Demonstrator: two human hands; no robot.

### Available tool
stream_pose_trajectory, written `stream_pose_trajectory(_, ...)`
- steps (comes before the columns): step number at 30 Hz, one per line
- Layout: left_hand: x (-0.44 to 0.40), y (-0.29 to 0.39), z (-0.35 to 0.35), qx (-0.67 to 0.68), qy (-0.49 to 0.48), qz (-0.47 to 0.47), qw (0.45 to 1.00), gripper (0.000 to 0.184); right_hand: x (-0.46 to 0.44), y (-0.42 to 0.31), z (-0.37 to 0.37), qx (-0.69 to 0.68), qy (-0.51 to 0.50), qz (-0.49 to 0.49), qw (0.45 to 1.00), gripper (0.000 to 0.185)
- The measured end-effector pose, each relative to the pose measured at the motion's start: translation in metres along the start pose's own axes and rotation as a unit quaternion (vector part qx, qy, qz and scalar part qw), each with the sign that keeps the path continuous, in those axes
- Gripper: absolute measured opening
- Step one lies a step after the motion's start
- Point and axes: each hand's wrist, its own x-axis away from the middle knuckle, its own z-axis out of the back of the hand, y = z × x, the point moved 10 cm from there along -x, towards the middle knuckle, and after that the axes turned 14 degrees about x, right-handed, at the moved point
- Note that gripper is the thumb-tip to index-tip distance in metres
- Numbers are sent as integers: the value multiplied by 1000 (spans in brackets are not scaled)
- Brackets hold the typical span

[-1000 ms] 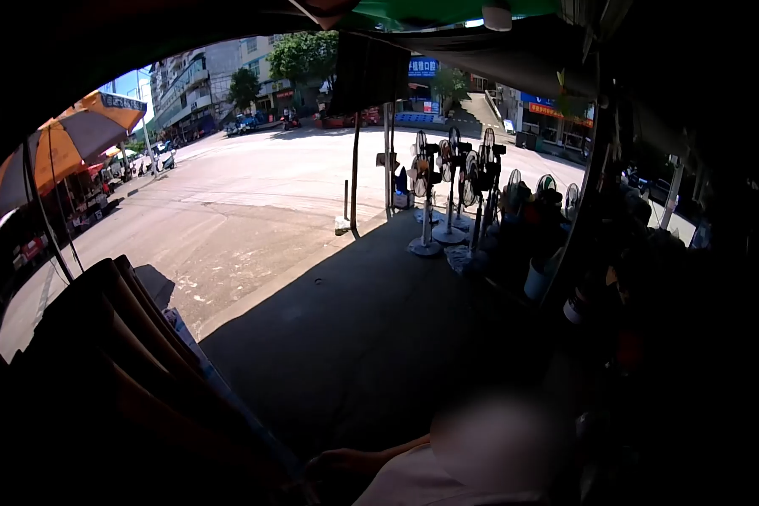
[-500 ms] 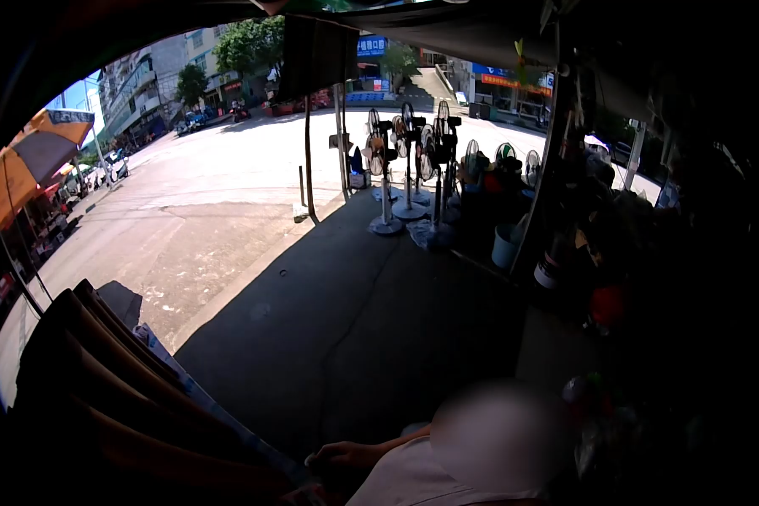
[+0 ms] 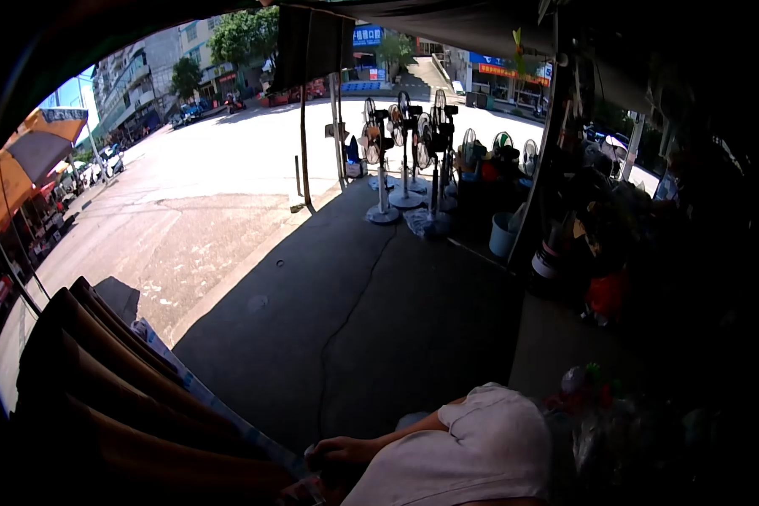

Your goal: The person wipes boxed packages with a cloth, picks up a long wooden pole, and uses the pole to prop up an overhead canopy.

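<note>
At the bottom centre, my right hand (image 3: 341,450) reaches left from a pale sleeve (image 3: 489,422). Its fingers are curled round something dark with a pale end, too shadowed to name. Just below it lies a small reddish and pale thing (image 3: 305,490), unclear in the dark. Beside the hand runs a blue-and-white strip (image 3: 219,409), along the edge of large brown, curved, ridged pieces (image 3: 135,363). My left hand cannot be seen.
Several standing fans (image 3: 405,152) stand at the shade's edge. Nearby are a light blue bucket (image 3: 503,234), a red item (image 3: 605,293) and dim clutter on the right. A pole (image 3: 304,152) holds the awning. Beyond lie a sunlit street (image 3: 219,169) and an orange umbrella (image 3: 34,160).
My view has tipped slightly downward, so the street and fans sit a little higher. The pale sleeve, blurred before, is now clear. My right hand keeps nearly the same place and curled shape.
</note>
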Motion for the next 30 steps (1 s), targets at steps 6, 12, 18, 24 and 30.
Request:
stream_pose_trajectory(6,2,-5,4,0,5,7,1000,34,5,7,-1,-6,-23,-34,999,29)
stream_pose_trajectory(12,6,-9,7,-1,8,10,1000,34,10,1,5,-14,12,-21,1000,26)
stream_pose_trajectory(18,12,-15,12,-4,11,15,1000,33,13,2,8,14,-12,-44,999,29)
stream_pose_trajectory(24,23,-21,22,-5,15,19,1000,33,11,4,7,14,-10,-29,999,29)
stream_pose_trajectory(30,29,-23,29,-3,18,21,1000,33,12,-3,9,-1,5,-13,1000,28)
